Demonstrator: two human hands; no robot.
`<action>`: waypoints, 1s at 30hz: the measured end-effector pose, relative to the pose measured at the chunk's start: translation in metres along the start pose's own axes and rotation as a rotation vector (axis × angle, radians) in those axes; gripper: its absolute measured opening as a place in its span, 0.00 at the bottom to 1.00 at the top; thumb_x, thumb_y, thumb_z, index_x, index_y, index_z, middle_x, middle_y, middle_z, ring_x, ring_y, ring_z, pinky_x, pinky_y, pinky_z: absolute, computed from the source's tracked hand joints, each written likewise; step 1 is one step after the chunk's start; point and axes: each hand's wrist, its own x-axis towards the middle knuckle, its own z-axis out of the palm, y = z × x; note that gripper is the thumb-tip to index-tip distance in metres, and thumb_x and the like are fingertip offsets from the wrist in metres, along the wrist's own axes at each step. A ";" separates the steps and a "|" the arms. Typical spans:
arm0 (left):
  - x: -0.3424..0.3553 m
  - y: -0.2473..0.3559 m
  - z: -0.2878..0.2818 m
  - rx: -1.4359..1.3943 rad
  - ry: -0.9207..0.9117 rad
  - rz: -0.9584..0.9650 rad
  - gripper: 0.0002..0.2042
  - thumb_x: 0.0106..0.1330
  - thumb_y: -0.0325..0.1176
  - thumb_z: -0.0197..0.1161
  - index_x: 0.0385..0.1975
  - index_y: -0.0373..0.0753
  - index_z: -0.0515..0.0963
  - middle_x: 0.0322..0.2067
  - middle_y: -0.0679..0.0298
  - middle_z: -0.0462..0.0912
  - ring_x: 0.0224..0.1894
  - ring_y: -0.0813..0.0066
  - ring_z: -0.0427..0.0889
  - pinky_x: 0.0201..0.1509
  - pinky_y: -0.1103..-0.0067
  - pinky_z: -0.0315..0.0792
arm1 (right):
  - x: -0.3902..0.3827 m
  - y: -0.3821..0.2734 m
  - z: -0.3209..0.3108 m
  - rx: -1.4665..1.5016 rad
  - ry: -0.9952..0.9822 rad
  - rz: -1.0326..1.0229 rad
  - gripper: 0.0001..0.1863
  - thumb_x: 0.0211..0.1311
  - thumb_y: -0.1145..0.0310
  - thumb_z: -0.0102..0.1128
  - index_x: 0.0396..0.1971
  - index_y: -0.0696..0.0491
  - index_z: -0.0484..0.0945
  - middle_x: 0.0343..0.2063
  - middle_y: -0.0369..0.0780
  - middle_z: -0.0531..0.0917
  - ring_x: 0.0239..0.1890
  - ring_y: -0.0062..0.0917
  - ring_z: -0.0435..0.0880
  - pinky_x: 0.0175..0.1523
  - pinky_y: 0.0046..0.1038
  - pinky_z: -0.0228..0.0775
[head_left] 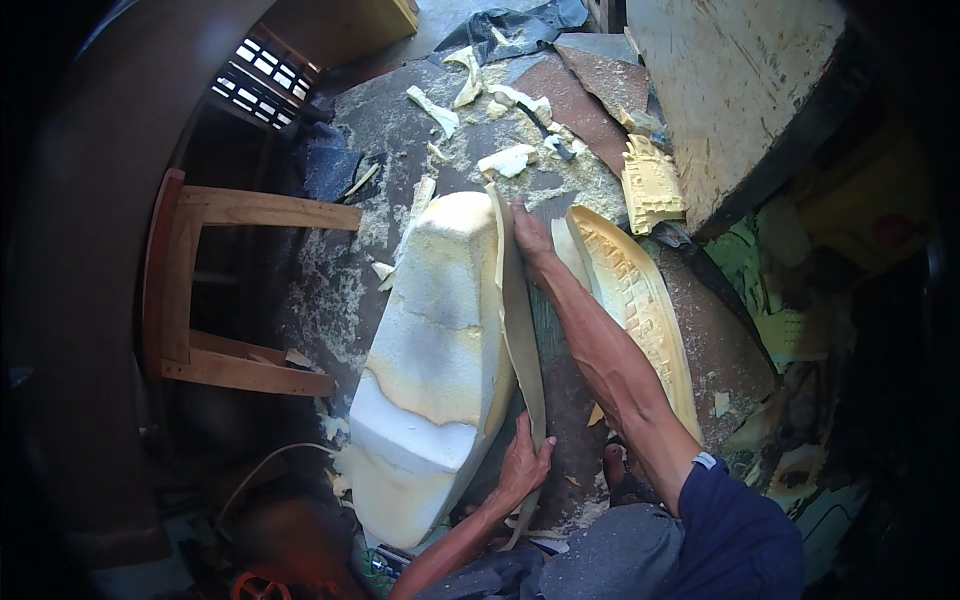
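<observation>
A long foam seat cushion (pixel 430 340), yellowed and white with a step near its near end, lies lengthwise in front of me. Along its right side stands a thin, long greyish-beige strip (pixel 520 335), edge up and slightly curved. My right hand (pixel 531 236) is at the strip's far end, its fingers partly hidden behind it. Close to my body, my left hand (pixel 522 465) grips the strip lower down, beside the cushion's near half. Beneath my right forearm lies a second yellow foam piece (pixel 650 310) with a raised rim and a ribbed face.
Foam offcuts (pixel 508 160) and crumbs litter the floor beyond the cushion. A wooden stool (pixel 180 280) lies on its side at left. A worn wooden panel (pixel 740 90) stands at far right, next to a yellow ribbed foam scrap (pixel 652 185). Brown sheets (pixel 575 110) lie behind.
</observation>
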 end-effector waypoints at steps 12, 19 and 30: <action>-0.021 0.007 -0.028 0.091 -0.198 -0.110 0.30 0.72 0.39 0.60 0.68 0.38 0.55 0.54 0.36 0.78 0.57 0.34 0.78 0.60 0.56 0.71 | -0.073 0.048 -0.016 0.513 -0.149 -0.087 0.24 0.75 0.48 0.52 0.58 0.52 0.75 0.45 0.37 0.81 0.49 0.23 0.78 0.58 0.27 0.70; -0.021 0.088 -0.113 0.410 -0.183 0.006 0.22 0.72 0.38 0.61 0.59 0.30 0.73 0.45 0.42 0.82 0.47 0.43 0.83 0.54 0.62 0.75 | -0.145 0.084 -0.024 0.399 -0.063 0.019 0.21 0.76 0.50 0.53 0.54 0.52 0.77 0.44 0.34 0.80 0.49 0.17 0.76 0.58 0.25 0.67; 0.143 0.161 -0.090 0.731 0.544 0.534 0.19 0.62 0.37 0.71 0.50 0.38 0.76 0.45 0.58 0.79 0.51 0.55 0.74 0.60 0.60 0.62 | -0.143 0.068 -0.019 0.595 -0.047 -0.055 0.19 0.71 0.56 0.61 0.53 0.53 0.79 0.44 0.33 0.82 0.47 0.17 0.77 0.55 0.22 0.69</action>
